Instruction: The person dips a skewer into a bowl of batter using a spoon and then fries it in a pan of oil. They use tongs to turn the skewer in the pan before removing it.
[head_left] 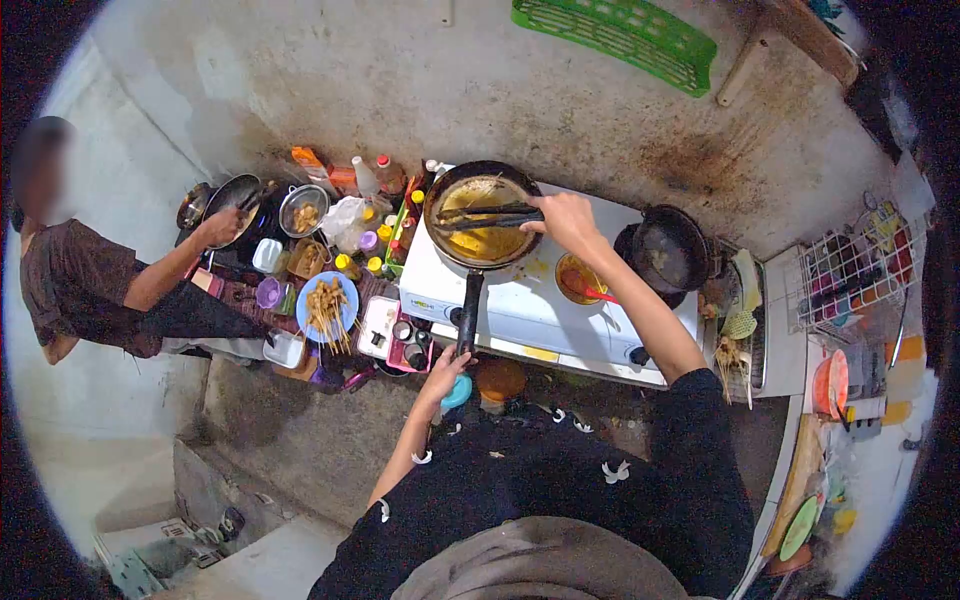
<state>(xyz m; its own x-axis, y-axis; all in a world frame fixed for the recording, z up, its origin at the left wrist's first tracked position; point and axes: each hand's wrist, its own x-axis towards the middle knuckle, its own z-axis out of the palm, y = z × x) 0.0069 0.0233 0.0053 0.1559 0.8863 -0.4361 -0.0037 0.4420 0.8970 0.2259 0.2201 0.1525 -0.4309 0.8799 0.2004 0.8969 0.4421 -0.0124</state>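
Note:
My left hand (447,376) is closed round the black handle (468,312) of a frying pan (440,242) on the white stove (520,308). Yellow food (483,243) lies spread in the pan. Above it, my right hand (568,222) grips dark tongs (490,217), whose long arms reach across the pan. Whether their tips touch the food cannot be made out. A bowl of orange-yellow mixture (573,277) with a red spoon (600,295) stands right of the pan, below my right forearm.
A dark wok (668,250) sits on the stove's right side. Bottles (391,175), a blue plate (312,318) of skewers and a pink tray (398,352) stand at the left. Farther left, a person (85,285) holds another pan (236,205). A wire rack (850,275) stands right.

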